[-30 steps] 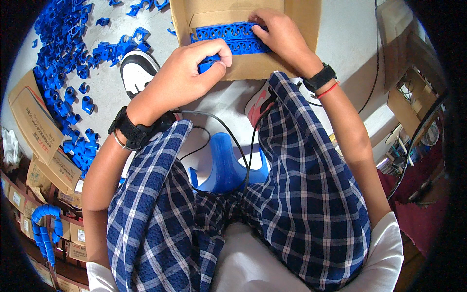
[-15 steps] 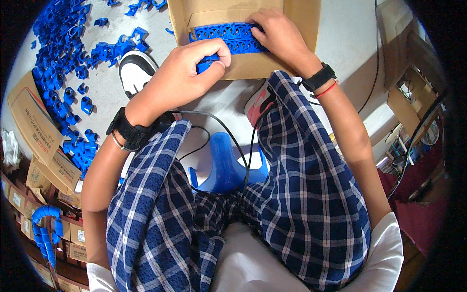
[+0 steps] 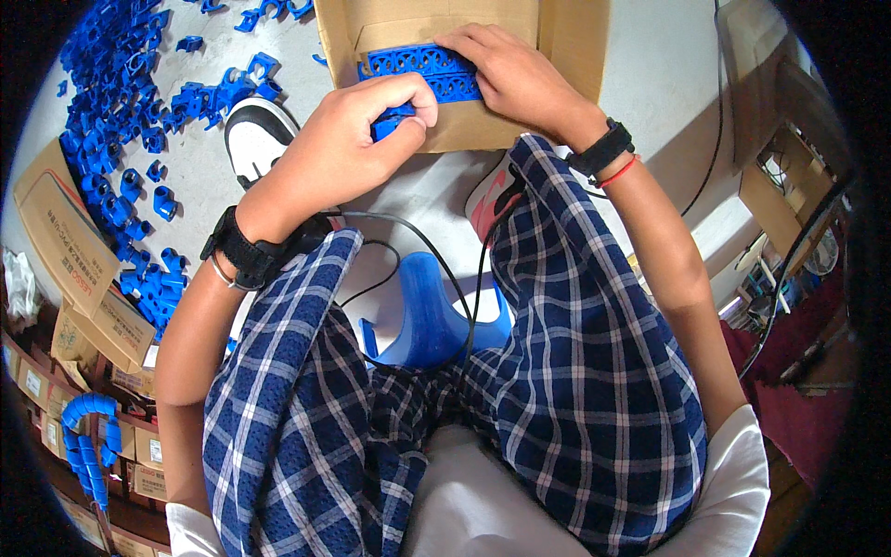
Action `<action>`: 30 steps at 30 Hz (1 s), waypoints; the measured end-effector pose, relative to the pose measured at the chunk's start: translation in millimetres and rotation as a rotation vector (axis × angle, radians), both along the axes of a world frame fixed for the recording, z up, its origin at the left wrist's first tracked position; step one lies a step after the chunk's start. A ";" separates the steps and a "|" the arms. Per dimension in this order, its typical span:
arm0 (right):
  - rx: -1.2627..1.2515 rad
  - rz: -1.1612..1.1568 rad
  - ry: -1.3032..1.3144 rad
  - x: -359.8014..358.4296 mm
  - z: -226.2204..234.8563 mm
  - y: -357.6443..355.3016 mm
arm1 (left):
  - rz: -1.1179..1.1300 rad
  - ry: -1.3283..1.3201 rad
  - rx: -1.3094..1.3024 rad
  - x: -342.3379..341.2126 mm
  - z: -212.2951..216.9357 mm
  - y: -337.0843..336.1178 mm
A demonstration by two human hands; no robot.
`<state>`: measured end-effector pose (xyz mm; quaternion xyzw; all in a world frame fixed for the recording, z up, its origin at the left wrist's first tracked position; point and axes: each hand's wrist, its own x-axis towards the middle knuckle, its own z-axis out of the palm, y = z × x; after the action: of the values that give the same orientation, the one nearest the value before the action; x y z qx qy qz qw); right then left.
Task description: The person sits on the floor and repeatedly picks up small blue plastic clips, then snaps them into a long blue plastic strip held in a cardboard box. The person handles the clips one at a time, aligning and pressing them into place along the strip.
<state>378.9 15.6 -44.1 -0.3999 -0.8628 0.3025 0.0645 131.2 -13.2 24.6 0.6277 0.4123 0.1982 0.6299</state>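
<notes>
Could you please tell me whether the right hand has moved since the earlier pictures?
Yes: judged against the open cardboard box, the right hand has moved left across the rows of blue pipe clips.

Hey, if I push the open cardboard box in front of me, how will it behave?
The cardboard box will probably slide rather than roll, given its flat sides. Its walls look thin, so they may flex where pushed. The blue clips inside could shift, since bare cardboard shows beside their rows.

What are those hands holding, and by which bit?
The left hand holds blue plastic; the gripped part is hidden. The right hand touches blue rows; a grip can't be told.
</notes>
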 end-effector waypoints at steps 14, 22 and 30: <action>-0.030 -0.021 0.014 -8.0 -2.5 -3.0 | 0.012 0.011 -0.021 1.3 -0.7 -0.6; 0.037 0.044 0.040 -11.4 -8.3 -9.4 | -0.010 0.024 -0.044 0.2 -0.7 -0.2; 0.000 0.043 0.002 -12.3 -9.8 -6.7 | -0.016 0.025 -0.056 0.9 0.5 0.1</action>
<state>366.6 8.9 -53.9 -0.3809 -0.8711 0.3042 0.0587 132.1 -13.1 25.1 0.6154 0.4205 0.1735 0.6436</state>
